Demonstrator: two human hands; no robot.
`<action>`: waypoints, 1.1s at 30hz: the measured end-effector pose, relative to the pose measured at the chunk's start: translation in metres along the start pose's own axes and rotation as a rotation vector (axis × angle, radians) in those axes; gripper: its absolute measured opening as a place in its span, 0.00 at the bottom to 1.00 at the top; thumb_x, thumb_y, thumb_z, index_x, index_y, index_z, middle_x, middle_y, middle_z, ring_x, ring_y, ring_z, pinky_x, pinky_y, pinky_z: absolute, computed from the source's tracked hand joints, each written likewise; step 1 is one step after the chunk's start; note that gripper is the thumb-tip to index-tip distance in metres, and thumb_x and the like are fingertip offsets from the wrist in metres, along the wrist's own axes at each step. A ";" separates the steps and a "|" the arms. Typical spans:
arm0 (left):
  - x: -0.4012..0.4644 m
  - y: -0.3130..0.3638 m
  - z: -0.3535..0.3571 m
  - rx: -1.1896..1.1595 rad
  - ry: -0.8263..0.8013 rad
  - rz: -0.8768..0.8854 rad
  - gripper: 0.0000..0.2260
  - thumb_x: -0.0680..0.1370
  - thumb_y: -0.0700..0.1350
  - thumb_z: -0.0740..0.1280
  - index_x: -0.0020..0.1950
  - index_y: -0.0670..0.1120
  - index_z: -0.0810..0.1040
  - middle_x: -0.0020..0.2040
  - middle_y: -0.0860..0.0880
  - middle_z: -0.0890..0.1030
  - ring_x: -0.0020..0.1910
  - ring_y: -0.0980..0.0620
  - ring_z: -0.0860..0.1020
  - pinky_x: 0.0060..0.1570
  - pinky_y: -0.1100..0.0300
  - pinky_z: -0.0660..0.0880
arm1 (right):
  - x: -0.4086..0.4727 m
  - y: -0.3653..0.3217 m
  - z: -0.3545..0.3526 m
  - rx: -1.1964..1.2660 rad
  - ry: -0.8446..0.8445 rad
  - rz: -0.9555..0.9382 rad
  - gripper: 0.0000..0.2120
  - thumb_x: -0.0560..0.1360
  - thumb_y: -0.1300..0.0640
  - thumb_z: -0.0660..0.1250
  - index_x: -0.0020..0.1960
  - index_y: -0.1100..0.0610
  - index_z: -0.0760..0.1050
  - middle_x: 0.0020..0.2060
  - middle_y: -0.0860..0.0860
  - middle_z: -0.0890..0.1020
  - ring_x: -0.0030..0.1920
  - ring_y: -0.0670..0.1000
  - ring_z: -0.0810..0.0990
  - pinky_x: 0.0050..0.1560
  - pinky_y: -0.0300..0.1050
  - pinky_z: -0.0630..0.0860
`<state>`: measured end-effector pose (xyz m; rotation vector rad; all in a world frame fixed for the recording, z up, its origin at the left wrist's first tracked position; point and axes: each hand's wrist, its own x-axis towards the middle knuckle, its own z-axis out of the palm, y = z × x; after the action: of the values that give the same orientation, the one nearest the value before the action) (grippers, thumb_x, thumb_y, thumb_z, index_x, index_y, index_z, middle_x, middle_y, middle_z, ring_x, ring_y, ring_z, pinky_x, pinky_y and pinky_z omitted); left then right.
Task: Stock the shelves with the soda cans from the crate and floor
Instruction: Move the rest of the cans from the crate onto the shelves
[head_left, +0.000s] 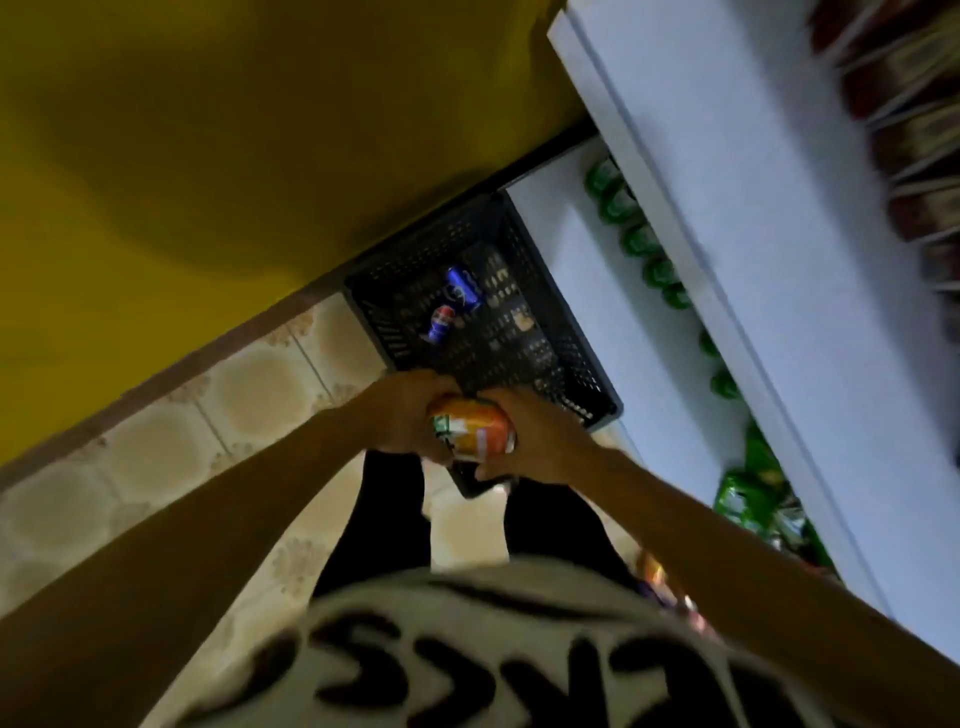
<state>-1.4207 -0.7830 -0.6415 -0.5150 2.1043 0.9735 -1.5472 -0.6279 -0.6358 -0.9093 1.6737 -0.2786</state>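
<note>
An orange soda can (475, 431) is held between both hands above the near edge of a dark plastic crate (540, 291). My left hand (402, 415) grips its left side and my right hand (535, 441) grips its right side. Two blue cans (464, 288) (440, 323) lie on their sides inside the crate. White shelves (691, 171) rise on the right, and a row of green cans (636, 241) stands on the lower shelf.
The crate sits on a tiled floor (249, 395) against a yellow wall (208, 156). Green packets (748, 493) lie on the lower shelf nearer me. Packaged goods (914, 130) fill the upper right. More cans (657, 577) show by my right leg.
</note>
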 end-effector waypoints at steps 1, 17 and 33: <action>-0.017 0.015 -0.003 0.016 0.024 0.009 0.35 0.63 0.53 0.80 0.66 0.49 0.72 0.61 0.46 0.76 0.58 0.46 0.75 0.55 0.57 0.70 | -0.017 -0.011 -0.004 -0.153 0.012 -0.043 0.42 0.63 0.48 0.79 0.72 0.53 0.64 0.64 0.54 0.72 0.61 0.55 0.74 0.59 0.53 0.74; -0.134 0.120 -0.007 -0.431 0.527 0.096 0.42 0.68 0.61 0.73 0.76 0.49 0.59 0.72 0.50 0.66 0.70 0.51 0.66 0.67 0.55 0.66 | -0.173 -0.052 -0.019 0.381 0.295 0.156 0.33 0.56 0.45 0.77 0.57 0.53 0.71 0.51 0.51 0.80 0.50 0.51 0.81 0.53 0.52 0.80; -0.203 0.155 -0.036 -1.714 0.064 0.297 0.31 0.75 0.66 0.53 0.68 0.48 0.73 0.63 0.44 0.78 0.66 0.44 0.74 0.65 0.49 0.68 | -0.233 -0.206 0.000 0.993 0.999 -0.231 0.20 0.70 0.63 0.74 0.58 0.59 0.72 0.46 0.48 0.82 0.40 0.39 0.82 0.38 0.31 0.76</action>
<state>-1.4030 -0.7033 -0.3968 -0.9778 0.8711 2.8183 -1.4507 -0.6056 -0.3413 -0.1459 1.9038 -1.7606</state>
